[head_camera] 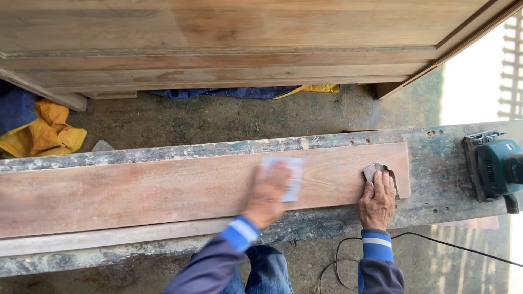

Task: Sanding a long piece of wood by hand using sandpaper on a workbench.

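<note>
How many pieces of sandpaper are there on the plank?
2. One pale sheet is under the left hand at mid-plank; one small grey piece is under the right hand near its right end. None other shows.

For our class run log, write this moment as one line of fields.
left hand: pressing sandpaper on plank | right hand: holding small block at plank end | power sander: idle on bench
</note>
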